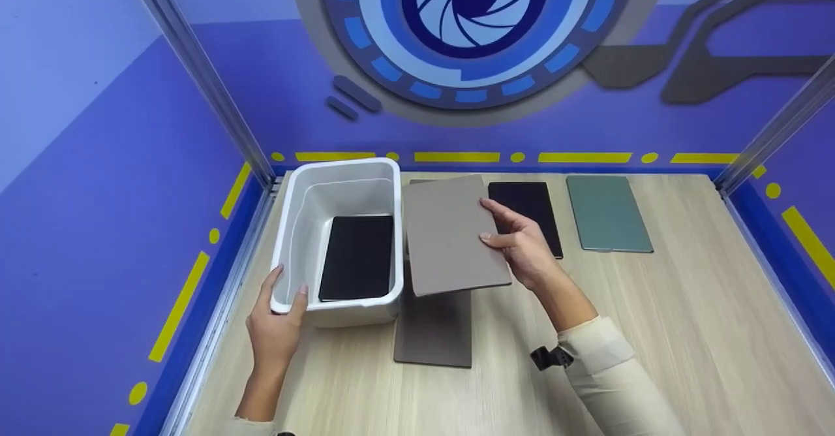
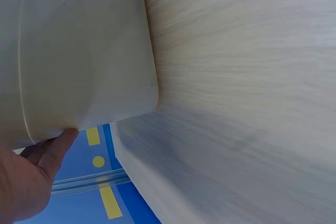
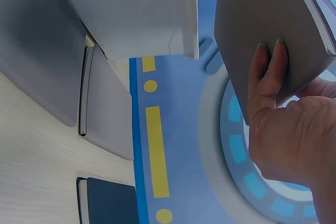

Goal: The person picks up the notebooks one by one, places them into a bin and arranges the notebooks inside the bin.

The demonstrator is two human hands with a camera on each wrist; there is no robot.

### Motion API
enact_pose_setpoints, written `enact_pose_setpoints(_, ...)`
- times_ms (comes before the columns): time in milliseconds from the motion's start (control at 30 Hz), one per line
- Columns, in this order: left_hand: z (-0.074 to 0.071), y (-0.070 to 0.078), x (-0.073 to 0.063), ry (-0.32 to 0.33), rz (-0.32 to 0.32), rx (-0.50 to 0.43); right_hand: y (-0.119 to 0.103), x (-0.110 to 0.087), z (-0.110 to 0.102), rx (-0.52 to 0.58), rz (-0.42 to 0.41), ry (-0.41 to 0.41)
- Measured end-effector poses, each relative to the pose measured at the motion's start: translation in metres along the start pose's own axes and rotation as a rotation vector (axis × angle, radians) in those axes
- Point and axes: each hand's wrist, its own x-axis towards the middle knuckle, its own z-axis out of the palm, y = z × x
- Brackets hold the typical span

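Observation:
My left hand point(image 1: 275, 331) grips the near left corner of a white plastic bin point(image 1: 352, 318), thumb over the rim and fingers outside. In the left wrist view, fingertips lie against the bin's wall point(image 2: 79, 51). A black notebook point(image 1: 357, 258) lies inside the bin. My right hand point(image 1: 528, 250) pinches a taupe notebook point(image 1: 456, 240) by its right edge, raised beside the bin's right rim. Its pages show at the edge in the right wrist view, where fingers point(image 3: 268, 74) press on the cover. Below it, a brown-grey notebook point(image 1: 434, 331) lies on the table.
Behind the held notebook, another grey notebook point(image 3: 110, 103) lies mostly hidden in the head view. Farther right are a black notebook point(image 1: 531, 211) and a green notebook point(image 1: 610, 214). Blue-purple panels point(image 1: 248, 70) and metal posts point(image 1: 202, 77) enclose the wooden table point(image 1: 704, 331).

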Motion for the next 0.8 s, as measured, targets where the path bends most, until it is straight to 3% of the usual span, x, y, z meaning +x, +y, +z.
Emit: enact_pose_setpoints(800,0.0,0.002,-0.001,-0.004,-0.017,0.002,-0.002,0.01,0.018,0.043,0.013,0.013)
